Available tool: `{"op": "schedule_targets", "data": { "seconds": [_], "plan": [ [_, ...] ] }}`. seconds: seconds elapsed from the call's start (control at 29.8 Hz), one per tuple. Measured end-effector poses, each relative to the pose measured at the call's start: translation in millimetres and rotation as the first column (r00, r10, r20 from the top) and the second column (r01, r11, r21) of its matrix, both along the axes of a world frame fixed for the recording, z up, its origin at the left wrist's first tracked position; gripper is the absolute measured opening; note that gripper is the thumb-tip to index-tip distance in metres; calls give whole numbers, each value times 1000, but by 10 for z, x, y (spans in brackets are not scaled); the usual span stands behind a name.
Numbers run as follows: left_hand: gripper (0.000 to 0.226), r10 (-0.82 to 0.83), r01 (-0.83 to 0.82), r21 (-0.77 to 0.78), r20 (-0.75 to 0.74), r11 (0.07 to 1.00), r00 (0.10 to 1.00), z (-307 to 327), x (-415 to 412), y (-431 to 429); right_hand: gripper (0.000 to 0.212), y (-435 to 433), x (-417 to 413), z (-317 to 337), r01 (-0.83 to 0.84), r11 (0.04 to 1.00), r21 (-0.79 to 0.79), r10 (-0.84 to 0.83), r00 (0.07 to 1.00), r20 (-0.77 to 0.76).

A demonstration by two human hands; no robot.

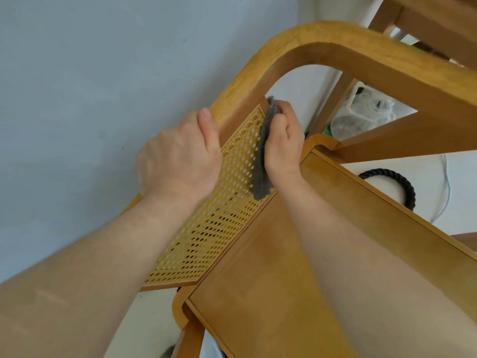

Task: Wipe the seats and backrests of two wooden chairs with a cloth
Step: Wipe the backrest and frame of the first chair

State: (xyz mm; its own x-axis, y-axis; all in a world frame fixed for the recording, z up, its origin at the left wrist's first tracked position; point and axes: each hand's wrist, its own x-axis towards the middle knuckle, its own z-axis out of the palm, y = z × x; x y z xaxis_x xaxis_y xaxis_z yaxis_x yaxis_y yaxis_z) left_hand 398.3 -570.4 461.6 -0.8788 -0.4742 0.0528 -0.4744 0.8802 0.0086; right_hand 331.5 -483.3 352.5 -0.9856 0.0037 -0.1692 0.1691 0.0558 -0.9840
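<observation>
A wooden chair fills the head view, with a curved top rail, a yellow perforated cane backrest panel and a flat wooden seat. My left hand grips the backrest's upper edge, thumb over the rail. My right hand presses a dark grey cloth flat against the cane panel near its top right corner; the cloth hangs down below my palm. Part of a second wooden piece shows at the top right.
A pale grey wall stands right behind the backrest. Through the chair's side opening I see clear plastic containers and a dark rope ring on a white floor, plus a thin white cable.
</observation>
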Motion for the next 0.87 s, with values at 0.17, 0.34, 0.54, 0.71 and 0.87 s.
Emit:
{"op": "schedule_targets", "data": {
  "seconds": [0.17,0.34,0.54,0.71,0.87],
  "plan": [
    [46,7,-7,-14,-13,1000,1000,-3,-33,-32,35,273,-161,-583,-218,957,190,136,920,368],
    [43,-15,14,-33,-21,999,1000,2,2,55,30,71,-198,17,-71,994,-83,81,990,119],
    [48,-17,17,0,-43,1000,999,16,6,66,24,45,-220,53,-146,988,-57,144,989,-34],
    [46,-13,13,-6,-43,1000,999,47,-23,98,36,434,-257,-711,-288,953,90,250,922,297],
    [46,27,-28,-22,-36,999,999,14,-45,15,36,380,-387,-725,-424,888,176,359,880,309]
  ]
}}
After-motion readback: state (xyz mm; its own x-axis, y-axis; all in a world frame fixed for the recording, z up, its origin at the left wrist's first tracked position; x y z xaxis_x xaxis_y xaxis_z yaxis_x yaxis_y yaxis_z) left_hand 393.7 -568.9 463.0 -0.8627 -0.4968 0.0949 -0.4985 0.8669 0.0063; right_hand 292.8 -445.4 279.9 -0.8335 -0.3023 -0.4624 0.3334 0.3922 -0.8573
